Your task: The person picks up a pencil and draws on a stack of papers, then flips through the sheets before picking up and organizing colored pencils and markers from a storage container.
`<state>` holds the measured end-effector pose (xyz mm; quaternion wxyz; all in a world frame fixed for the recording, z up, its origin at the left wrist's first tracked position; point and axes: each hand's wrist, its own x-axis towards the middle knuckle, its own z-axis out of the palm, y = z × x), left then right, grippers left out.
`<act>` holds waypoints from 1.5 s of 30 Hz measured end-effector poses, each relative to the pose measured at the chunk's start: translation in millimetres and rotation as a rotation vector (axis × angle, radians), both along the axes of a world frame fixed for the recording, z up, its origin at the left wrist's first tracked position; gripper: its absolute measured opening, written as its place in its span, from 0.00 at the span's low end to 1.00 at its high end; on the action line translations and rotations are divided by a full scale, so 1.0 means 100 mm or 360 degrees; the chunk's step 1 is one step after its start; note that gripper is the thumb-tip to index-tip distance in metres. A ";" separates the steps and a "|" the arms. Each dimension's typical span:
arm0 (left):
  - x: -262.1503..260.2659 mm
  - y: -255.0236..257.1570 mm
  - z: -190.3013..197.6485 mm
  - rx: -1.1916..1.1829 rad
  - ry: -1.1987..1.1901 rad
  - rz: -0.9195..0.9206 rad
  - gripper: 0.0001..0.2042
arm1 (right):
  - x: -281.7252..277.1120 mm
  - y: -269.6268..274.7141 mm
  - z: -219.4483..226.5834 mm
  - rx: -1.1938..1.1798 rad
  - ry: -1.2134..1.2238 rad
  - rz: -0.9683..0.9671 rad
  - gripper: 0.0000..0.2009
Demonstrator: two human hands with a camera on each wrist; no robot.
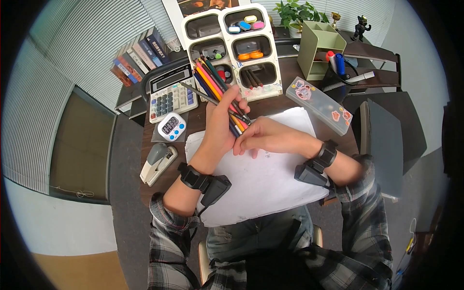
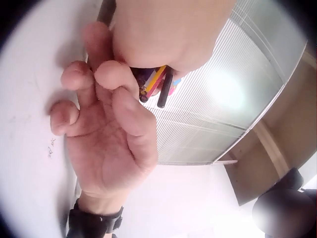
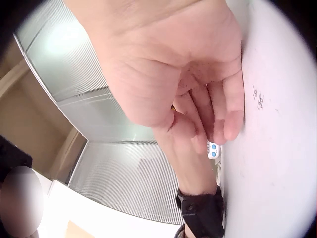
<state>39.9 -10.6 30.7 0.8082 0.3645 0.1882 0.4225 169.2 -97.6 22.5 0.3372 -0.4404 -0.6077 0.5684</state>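
Note:
In the head view the left hand grips a bundle of colored pencils, their upper ends leaning toward the organizer. One dark pencil crosses the bundle at a different slant. The right hand is against the left hand by the pencils' lower ends, fingers loosely bent. The left wrist view has the left hand around the pencils and the right hand palm toward the camera, holding nothing. In the right wrist view the right hand hides most of the left hand.
White paper lies under the hands. A white organizer with erasers and crayons stands behind. To the left are a calculator, timer and stapler; to the right, a clear pencil box, green holder and markers.

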 end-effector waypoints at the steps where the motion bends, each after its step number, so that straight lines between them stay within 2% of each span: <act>1: 0.00 0.00 0.01 -0.0016 0.0023 -0.0013 0.08 | 0.00 -0.01 0.01 0.0035 -0.0020 -0.0036 0.13; 5: -0.01 0.02 -0.01 -0.0008 -0.0012 -0.0009 0.08 | 0.02 0.00 0.04 0.0051 -0.0081 -0.0054 0.12; 10: -0.03 0.12 -0.08 0.0020 -0.0025 0.0216 0.08 | 0.04 0.01 0.06 0.0123 0.0057 0.0009 0.12; 19: 0.01 0.02 -0.03 0.0103 -0.0027 0.0149 0.09 | 0.04 0.03 -0.01 0.0188 0.0064 -0.0178 0.11; 26: -0.01 0.08 -0.04 0.0121 0.0047 0.0197 0.10 | 0.07 0.01 0.11 0.0123 -0.0087 -0.0170 0.10; 28: 0.00 0.06 -0.02 0.0225 0.0200 0.0358 0.09 | 0.15 0.05 0.08 0.0153 -0.0378 -0.0522 0.09; 29: 0.00 0.04 -0.01 0.0226 0.0200 0.0358 0.09 | 0.15 0.07 0.06 0.0154 -0.0378 -0.0522 0.09; 31: 0.00 -0.04 -0.01 0.0672 0.0513 0.0308 0.09 | 0.15 0.10 0.03 0.0523 0.0090 -0.0955 0.10; 32: 0.01 -0.07 -0.01 0.0833 0.0582 0.0259 0.09 | 0.14 0.08 0.08 0.0548 0.0126 -0.0984 0.15; 33: 0.00 -0.12 0.01 0.0857 0.0714 0.0163 0.09 | 0.11 0.10 0.08 0.0548 0.0125 -0.0986 0.15; 35: 0.06 -0.17 -0.11 0.0951 0.0679 0.0109 0.10 | 0.05 0.12 0.05 0.1026 0.0286 -0.1023 0.20; 36: 0.02 -0.13 -0.18 0.0952 0.0784 -0.0029 0.15 | 0.10 0.05 0.09 0.0887 0.0002 -0.0884 0.30; 37: 0.03 -0.13 -0.22 0.0953 0.0784 -0.0033 0.15 | 0.08 0.05 0.08 0.0886 0.0002 -0.0888 0.30; 39: 0.05 -0.13 -0.26 0.1226 0.0955 0.0075 0.20 | 0.02 0.08 0.06 0.0993 0.0047 -0.0977 0.29; 40: 0.05 -0.15 -0.22 0.1206 0.1002 0.0017 0.25 | 0.04 0.09 0.03 0.1015 -0.0058 -0.1025 0.28; 43: 0.08 -0.18 -0.21 0.1255 0.0960 0.0016 0.26 | 0.07 0.09 0.02 0.0934 -0.0254 -0.1084 0.25; 45: 0.10 -0.16 -0.24 0.1280 0.0998 0.0040 0.26 | 0.06 0.09 0.00 0.0982 -0.0189 -0.1078 0.23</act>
